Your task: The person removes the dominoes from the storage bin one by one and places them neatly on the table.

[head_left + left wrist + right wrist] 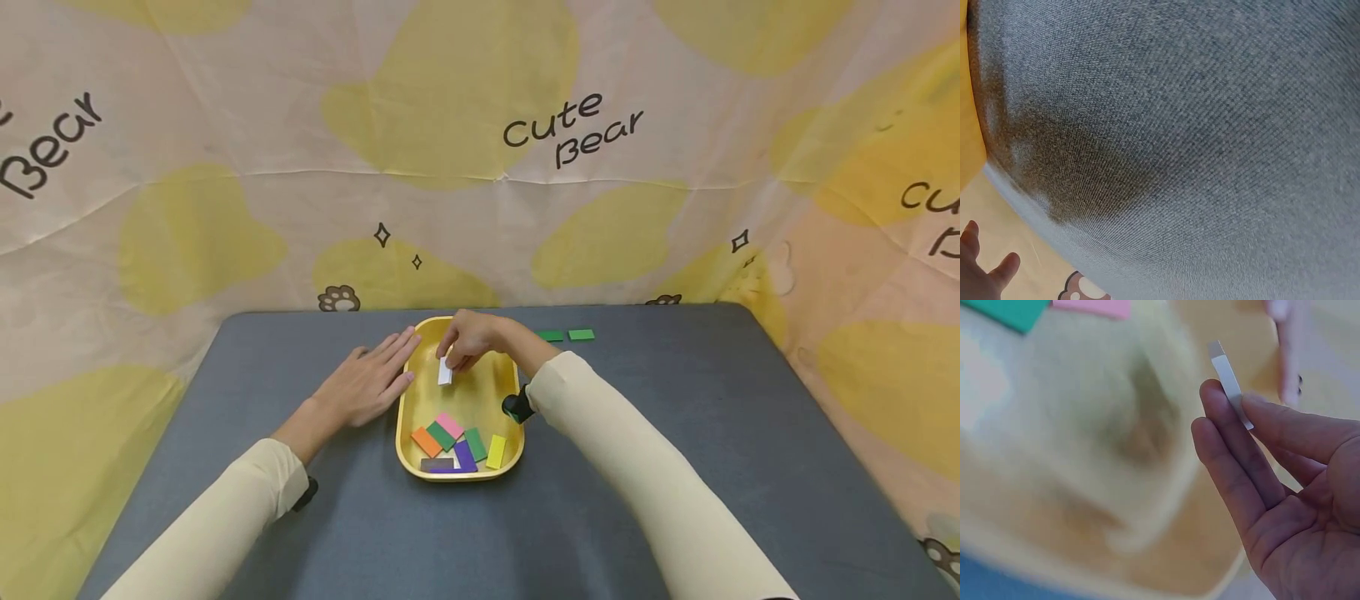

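Between thumb and fingers, my right hand (474, 333) pinches a small white rectangular tile (445, 372) over the far half of a yellow tray (401, 417). The right wrist view shows this white tile edge-on, held at the fingertips. My left hand (367, 385) lies with fairly straight fingers against the tray's left rim. Near the tray's front lie a pink tile (451, 425), an orange tile (426, 442), a yellow tile (496, 452), a purple tile (465, 456), a dark grey tile (437, 464) and two green ones, some overlapping.
Two green tiles (581, 335) lie on the grey tabletop (675, 400) to the right of the tray's far end, one partly behind my right forearm. A patterned cloth (450, 108) hangs behind the table.
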A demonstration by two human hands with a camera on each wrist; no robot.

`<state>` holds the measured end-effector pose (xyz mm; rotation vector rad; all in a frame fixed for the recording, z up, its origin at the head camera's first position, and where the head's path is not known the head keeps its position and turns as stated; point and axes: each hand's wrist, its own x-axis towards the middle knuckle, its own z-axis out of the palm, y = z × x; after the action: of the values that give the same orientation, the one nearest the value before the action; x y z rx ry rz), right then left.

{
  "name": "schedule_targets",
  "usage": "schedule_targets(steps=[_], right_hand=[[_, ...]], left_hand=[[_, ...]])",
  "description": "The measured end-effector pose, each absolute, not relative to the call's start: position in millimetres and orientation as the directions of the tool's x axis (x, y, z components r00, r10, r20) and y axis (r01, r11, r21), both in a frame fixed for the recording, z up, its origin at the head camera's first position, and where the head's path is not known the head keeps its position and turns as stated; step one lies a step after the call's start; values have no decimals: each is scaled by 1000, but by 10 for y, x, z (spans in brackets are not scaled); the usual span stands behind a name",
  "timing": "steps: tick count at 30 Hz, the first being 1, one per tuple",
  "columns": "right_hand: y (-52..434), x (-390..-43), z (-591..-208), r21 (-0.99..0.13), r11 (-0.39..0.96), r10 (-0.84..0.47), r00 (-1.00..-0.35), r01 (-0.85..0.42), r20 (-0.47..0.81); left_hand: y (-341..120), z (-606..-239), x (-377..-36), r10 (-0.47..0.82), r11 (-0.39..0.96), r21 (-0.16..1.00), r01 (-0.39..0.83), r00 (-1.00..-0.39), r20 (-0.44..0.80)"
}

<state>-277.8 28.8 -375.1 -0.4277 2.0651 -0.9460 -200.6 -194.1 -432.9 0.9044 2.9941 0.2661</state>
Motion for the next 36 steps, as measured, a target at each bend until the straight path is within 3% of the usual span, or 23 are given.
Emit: schedule_targets(steps=[16, 36], right_hand=[[803, -2955, -3438, -783, 620, -500, -740, 57, -450], [1521, -3125, -3458, -791, 610, -476, -777, 46, -412]], left_hand=[[-1941, -4345, -2007, 549, 821, 157, 549, -835, 49], [-1935, -4337, -2005, 547, 823, 151, 548, -835, 49]])
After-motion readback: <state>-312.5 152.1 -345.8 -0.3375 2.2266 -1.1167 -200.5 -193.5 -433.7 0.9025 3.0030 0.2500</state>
